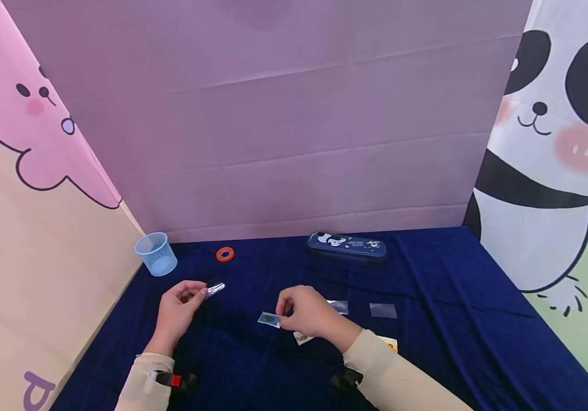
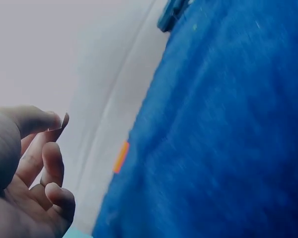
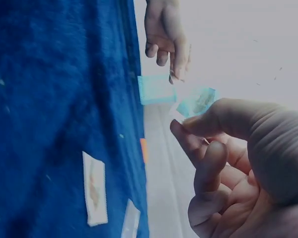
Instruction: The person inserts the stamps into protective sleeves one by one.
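My left hand (image 1: pixel 178 308) pinches a small clear plastic sleeve (image 1: pixel 216 289) between thumb and fingertips, above the left part of the table. In the middle, my right hand (image 1: pixel 306 311) holds a small blue-green stamp (image 1: pixel 269 319) with a white border by its edge. Stamp and sleeve are apart. The right wrist view also shows this stamp (image 3: pixel 197 101) at the thumb tip. A second stamp (image 1: pixel 301 338) lies on the cloth, partly hidden by my right hand. Past my right sleeve a yellowish stamp (image 1: pixel 389 343) shows in part.
Two clear sleeves (image 1: pixel 383 310) lie on the dark blue cloth to the right, one partly behind my right hand. Along the back stand a light blue mesh basket (image 1: pixel 156 254), an orange ring like a tape roll (image 1: pixel 225 254) and a blue panda pencil case (image 1: pixel 346 245).
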Action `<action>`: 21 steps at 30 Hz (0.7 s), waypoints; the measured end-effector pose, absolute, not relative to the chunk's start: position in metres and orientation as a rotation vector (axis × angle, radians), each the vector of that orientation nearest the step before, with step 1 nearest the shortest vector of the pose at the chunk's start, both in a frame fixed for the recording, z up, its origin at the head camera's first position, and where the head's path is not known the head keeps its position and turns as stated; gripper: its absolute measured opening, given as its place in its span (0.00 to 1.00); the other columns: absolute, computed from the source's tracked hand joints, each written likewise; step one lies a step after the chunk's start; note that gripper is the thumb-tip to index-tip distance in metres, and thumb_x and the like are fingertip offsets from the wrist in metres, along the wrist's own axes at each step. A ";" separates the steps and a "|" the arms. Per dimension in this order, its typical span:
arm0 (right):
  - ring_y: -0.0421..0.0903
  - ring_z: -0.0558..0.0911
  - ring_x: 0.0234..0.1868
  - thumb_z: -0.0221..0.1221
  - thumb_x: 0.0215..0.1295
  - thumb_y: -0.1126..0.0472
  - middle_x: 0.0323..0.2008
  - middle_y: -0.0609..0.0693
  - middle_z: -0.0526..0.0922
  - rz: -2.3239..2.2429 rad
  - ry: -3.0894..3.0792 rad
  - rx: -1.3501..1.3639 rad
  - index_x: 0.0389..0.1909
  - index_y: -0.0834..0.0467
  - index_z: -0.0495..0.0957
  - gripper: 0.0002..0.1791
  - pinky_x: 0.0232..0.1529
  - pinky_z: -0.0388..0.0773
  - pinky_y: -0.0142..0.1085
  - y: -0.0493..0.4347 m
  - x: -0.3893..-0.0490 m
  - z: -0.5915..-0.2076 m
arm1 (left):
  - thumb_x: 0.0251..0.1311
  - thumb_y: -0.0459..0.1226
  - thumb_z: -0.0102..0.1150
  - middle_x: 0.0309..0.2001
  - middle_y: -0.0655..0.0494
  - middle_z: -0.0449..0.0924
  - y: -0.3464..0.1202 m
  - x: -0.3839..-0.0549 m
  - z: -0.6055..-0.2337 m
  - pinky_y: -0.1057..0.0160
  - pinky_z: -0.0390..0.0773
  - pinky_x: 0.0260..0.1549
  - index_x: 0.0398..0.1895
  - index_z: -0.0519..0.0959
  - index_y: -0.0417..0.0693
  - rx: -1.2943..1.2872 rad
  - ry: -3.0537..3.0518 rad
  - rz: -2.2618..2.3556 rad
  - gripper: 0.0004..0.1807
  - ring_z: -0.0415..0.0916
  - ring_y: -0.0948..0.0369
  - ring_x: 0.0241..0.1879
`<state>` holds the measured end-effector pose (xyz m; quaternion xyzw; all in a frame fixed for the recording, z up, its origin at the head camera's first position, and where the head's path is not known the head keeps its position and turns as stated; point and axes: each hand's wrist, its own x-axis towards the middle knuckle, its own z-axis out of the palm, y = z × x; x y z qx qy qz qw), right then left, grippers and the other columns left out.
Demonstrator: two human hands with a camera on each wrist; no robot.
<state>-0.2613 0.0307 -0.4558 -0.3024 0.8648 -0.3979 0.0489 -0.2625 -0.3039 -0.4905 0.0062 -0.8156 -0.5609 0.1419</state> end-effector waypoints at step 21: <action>0.44 0.73 0.22 0.65 0.73 0.60 0.35 0.45 0.82 -1.608 2.634 -0.805 0.44 0.50 0.88 0.04 0.21 0.71 0.36 0.079 -0.266 -0.409 | 0.70 0.41 0.69 0.33 0.51 0.83 -0.240 -0.258 -0.410 0.66 0.72 0.28 0.45 0.88 0.47 -0.290 -2.299 -1.439 0.08 0.73 0.55 0.30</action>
